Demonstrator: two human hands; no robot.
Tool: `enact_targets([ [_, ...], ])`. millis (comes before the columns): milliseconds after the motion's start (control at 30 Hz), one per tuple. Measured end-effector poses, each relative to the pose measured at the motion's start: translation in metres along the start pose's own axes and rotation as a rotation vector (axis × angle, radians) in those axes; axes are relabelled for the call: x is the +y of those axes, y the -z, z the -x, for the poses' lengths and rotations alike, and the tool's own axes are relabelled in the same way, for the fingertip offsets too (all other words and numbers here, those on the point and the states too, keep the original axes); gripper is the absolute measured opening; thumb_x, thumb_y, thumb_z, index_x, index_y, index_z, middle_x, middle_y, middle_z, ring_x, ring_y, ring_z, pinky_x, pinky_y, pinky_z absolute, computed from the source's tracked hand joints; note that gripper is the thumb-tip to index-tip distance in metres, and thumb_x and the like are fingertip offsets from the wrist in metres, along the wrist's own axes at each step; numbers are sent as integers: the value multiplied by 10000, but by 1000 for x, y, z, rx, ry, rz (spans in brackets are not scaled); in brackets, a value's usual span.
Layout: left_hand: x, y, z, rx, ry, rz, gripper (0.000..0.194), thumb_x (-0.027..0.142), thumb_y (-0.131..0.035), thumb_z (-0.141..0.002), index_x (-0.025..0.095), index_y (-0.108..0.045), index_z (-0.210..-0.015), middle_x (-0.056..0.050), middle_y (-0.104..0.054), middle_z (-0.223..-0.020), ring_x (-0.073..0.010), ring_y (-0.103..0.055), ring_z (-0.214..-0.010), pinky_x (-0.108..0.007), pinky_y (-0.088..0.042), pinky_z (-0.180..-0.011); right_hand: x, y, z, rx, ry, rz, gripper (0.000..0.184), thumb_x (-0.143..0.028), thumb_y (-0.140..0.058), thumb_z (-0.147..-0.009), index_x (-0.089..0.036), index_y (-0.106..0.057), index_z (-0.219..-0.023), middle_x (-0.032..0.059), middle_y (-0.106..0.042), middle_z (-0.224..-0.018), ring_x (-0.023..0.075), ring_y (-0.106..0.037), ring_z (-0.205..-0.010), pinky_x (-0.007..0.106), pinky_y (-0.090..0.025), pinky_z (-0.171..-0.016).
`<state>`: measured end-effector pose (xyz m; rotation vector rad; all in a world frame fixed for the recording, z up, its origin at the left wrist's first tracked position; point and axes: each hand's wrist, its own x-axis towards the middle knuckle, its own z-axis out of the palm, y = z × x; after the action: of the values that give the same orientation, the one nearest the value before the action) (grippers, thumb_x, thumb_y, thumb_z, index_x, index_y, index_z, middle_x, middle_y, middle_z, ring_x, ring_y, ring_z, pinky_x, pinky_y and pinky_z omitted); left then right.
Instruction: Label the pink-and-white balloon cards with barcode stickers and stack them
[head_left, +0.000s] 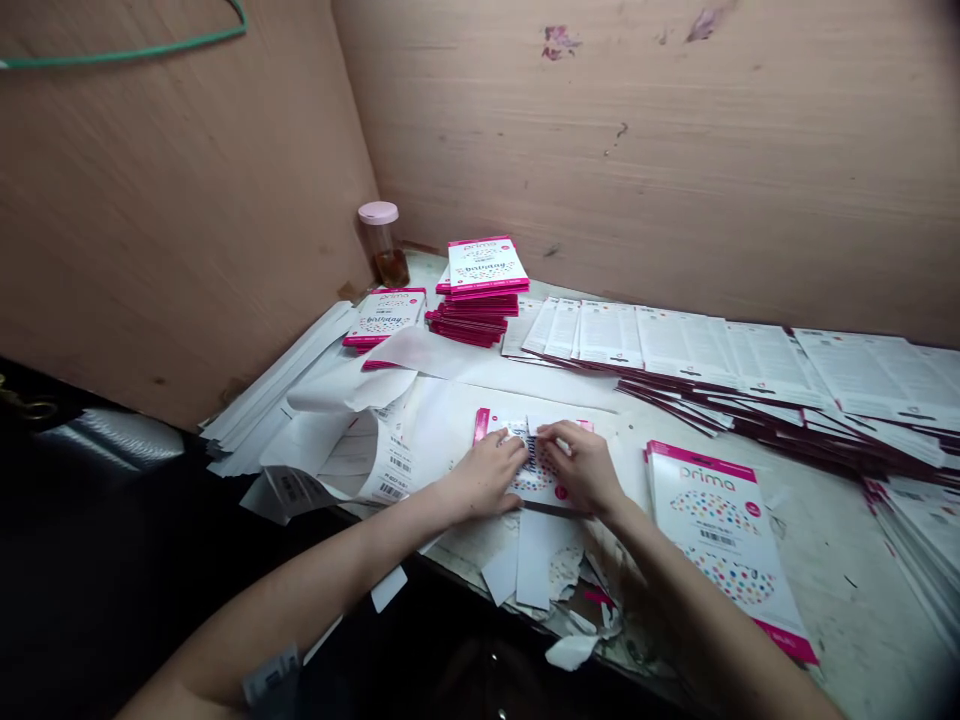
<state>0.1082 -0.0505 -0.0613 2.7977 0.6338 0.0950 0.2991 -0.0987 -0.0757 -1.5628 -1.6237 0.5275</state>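
My left hand (487, 475) and my right hand (581, 465) rest on a pink-and-white printed card (536, 478) lying flat at the table's near edge. The fingers of both hands are bent and pressed onto the card's upper part, meeting over a small white barcode sticker (531, 432). A sheet of barcode labels (390, 465) curls up just left of my left hand. A stack of "prima" cards (724, 535) with dotted print lies to the right of my right hand.
Two piles of pink-edged cards (480, 290) stand at the back beside a pink-lidded jar (384, 243). A long fanned row of white-backed cards (750, 370) runs along the right wall. White backing strips (277, 395) and torn scraps (540, 570) litter the table edge.
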Motion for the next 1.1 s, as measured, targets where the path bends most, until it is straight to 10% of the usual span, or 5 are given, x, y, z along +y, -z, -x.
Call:
enact_targets([
  [200, -3, -1, -1, -54, 50, -37, 835, 405, -731, -745, 146, -356, -1445, -163, -361, -1511, -364, -414, -1275, -447, -399, -1019, 5, -22, 37, -20, 115, 141, 240, -227, -460, -933, -231, -693, -992, 88, -691, -1164, 251, -591, -1202, 467, -497, -1010],
  [567, -6, 3, -7, -152, -44, -211, 682, 534, -636, -799, 205, -490, -1379, 7, -343, -1556, -379, -452, -1188, -428, -368, -996, -40, 6, 123, -266, 507, 474, 248, -199, -621, -850, -99, -632, -1077, 155, -678, -1074, 274, -618, -1021, 421, -582, -851],
  [1100, -20, -3, -10, -130, -124, -95, 731, 516, -727, -760, 227, -478, -1384, -50, -412, -1517, -397, -346, -1359, -473, -282, -1097, -42, -6, 126, -211, 767, 712, 330, -55, -402, -874, -24, -643, -1098, 201, -697, -1065, 290, -649, -984, 437, -568, -843],
])
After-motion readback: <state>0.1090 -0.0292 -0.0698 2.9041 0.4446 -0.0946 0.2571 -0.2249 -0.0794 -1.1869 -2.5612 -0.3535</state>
